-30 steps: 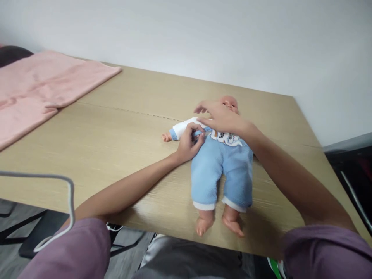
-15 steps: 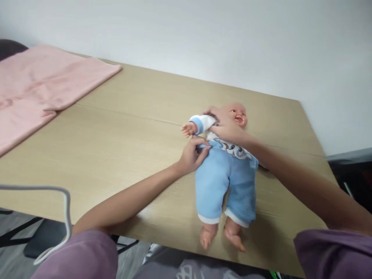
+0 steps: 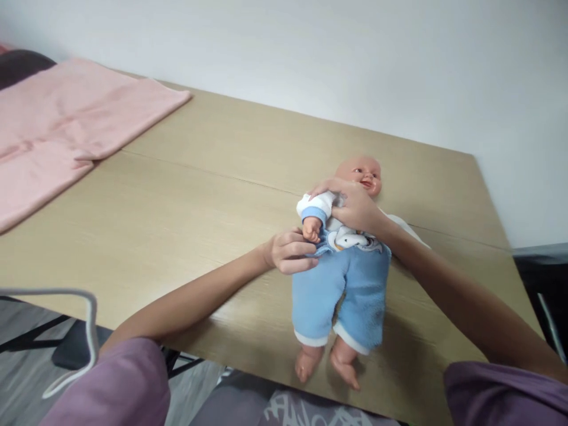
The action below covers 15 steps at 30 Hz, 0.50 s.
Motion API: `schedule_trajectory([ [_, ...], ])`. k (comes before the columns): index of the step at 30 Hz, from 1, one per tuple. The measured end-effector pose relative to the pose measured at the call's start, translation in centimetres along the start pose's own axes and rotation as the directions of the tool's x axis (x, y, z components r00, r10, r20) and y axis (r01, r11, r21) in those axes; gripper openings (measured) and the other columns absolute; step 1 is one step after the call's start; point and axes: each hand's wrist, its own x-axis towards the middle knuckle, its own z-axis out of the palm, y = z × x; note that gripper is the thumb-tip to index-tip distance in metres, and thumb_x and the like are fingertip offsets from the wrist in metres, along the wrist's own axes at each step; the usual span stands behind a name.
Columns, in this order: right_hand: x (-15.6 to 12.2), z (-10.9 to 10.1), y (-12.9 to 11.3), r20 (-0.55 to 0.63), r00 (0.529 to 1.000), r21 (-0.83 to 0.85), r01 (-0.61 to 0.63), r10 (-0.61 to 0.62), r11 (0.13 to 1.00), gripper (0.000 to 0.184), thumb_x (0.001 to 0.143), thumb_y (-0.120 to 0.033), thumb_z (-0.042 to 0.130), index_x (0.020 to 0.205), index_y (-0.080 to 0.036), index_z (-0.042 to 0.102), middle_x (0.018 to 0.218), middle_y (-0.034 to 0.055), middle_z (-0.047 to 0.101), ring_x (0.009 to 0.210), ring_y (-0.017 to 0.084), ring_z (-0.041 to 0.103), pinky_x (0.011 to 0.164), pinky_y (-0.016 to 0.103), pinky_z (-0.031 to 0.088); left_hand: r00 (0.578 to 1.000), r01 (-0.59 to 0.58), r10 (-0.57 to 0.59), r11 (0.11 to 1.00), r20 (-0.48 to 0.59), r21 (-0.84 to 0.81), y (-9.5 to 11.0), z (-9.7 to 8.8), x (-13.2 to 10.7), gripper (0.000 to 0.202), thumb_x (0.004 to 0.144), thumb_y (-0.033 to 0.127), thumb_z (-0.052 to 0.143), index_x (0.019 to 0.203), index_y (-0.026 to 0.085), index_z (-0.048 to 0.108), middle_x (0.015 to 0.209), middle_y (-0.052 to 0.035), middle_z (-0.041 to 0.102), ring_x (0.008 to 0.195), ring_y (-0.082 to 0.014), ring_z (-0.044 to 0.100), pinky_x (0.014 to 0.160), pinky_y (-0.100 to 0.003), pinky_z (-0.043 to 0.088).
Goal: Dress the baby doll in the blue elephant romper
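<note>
A baby doll (image 3: pixel 341 284) lies face up on the table, its head away from me and its bare feet toward the near edge. It wears blue trousers (image 3: pixel 313 296) with white cuffs and a white top with a cartoon print (image 3: pixel 355 238). My left hand (image 3: pixel 293 251) has its fingers curled on the blue waistband at the doll's side, just under the doll's small hand (image 3: pixel 312 229). My right hand (image 3: pixel 355 204) is closed round the white sleeve (image 3: pixel 313 206) at the doll's upper arm, below the head. Its palm covers part of the chest.
A pink cloth (image 3: pixel 84 118) is spread over the far left of the wooden table (image 3: pixel 213 201). A white cable (image 3: pixel 92 319) loops at the near left. Behind the table rises a pale wall (image 3: pixel 310 59), and a dark object (image 3: pixel 541 296) stands past its right edge.
The doll's arm has come down toward its waist, with my right hand shifting on the sleeve. My left hand has moved slightly lower, its fingers now curled at the waistband.
</note>
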Motion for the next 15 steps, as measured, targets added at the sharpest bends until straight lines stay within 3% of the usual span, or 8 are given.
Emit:
schedule_trajectory([
  [2, -0.3, 0.1, 0.2, 0.026, 0.999, -0.006, 0.02, -0.02, 1.0, 0.036, 0.075, -0.012, 0.065, 0.1, -0.028, 0.085, 0.121, 0.0055, 0.089, 0.12, 0.031, 0.081, 0.111, 0.047, 0.061, 0.982, -0.175, 0.169, 0.983, -0.089, -0.06, 1.2, 0.2, 0.9, 0.018, 0.1, 0.051, 0.086, 0.096, 0.039, 0.073, 0.083, -0.0004, 0.069, 0.07, -0.0222, 0.066, 0.068, -0.045, 0.064],
  [4, -0.6, 0.2, 0.5, 0.063, 0.997, -0.017, 0.051, -0.05, 0.999, 0.024, 0.083, -0.015, 0.069, 0.096, -0.029, 0.085, 0.122, 0.0065, 0.089, 0.121, 0.032, 0.081, 0.112, 0.05, 0.06, 0.954, -0.218, 0.186, 0.969, -0.235, -0.117, 2.5, 0.4, 2.3, 0.013, 0.105, 0.037, 0.082, 0.109, 0.035, 0.069, 0.091, -0.0003, 0.069, 0.072, -0.0181, 0.067, 0.066, -0.038, 0.06],
  [7, -1.1, 0.3, 0.8, 0.113, 0.991, -0.063, 0.077, -0.069, 0.995, 0.014, 0.093, -0.026, 0.075, 0.101, -0.03, 0.086, 0.128, 0.0079, 0.088, 0.125, 0.034, 0.08, 0.115, 0.052, 0.06, 0.924, 0.054, -0.135, 0.972, -0.358, -0.227, 3.4, 0.3, 4.3, 0.025, 0.11, 0.044, 0.078, 0.119, 0.031, 0.059, 0.1, -0.0013, 0.066, 0.081, -0.0168, 0.065, 0.071, -0.035, 0.055],
  [10, -1.7, 0.2, 0.7, 0.126, 0.99, -0.062, 0.07, -0.062, 0.996, 0.027, 0.1, -0.032, 0.073, 0.124, -0.031, 0.086, 0.146, 0.0093, 0.081, 0.139, 0.035, 0.075, 0.122, 0.053, 0.058, 0.859, 0.295, -0.401, 0.896, -0.318, -0.333, 2.9, 0.1, 5.1, 0.04, 0.11, 0.061, 0.076, 0.119, 0.03, 0.053, 0.102, -0.0012, 0.062, 0.088, -0.0178, 0.063, 0.079, -0.034, 0.055],
  [13, -2.9, -0.1, 0.0, 0.113, 0.993, -0.067, 0.035, -0.028, 0.997, 0.032, 0.11, -0.035, 0.064, 0.136, -0.032, 0.082, 0.158, 0.0088, 0.074, 0.149, 0.034, 0.068, 0.132, 0.056, 0.05, 0.834, 0.383, -0.487, 0.85, -0.26, -0.362, 1.6, -0.4, 4.6, 0.048, 0.106, 0.07, 0.075, 0.115, 0.029, 0.053, 0.103, -0.002, 0.062, 0.092, -0.019, 0.062, 0.085, -0.035, 0.055],
  [15, -3.9, -0.1, -0.9, 0.061, 0.998, -0.142, -0.007, 0.015, 0.99, 0.025, 0.114, -0.042, 0.063, 0.125, -0.031, 0.083, 0.148, 0.0103, 0.077, 0.142, 0.035, 0.07, 0.127, 0.057, 0.051, 0.858, 0.377, -0.465, 0.859, -0.22, -0.346, 0.9, -1.0, 4.2, 0.052, 0.103, 0.075, 0.075, 0.11, 0.027, 0.055, 0.104, -0.0032, 0.062, 0.094, -0.0205, 0.061, 0.086, -0.036, 0.054],
])
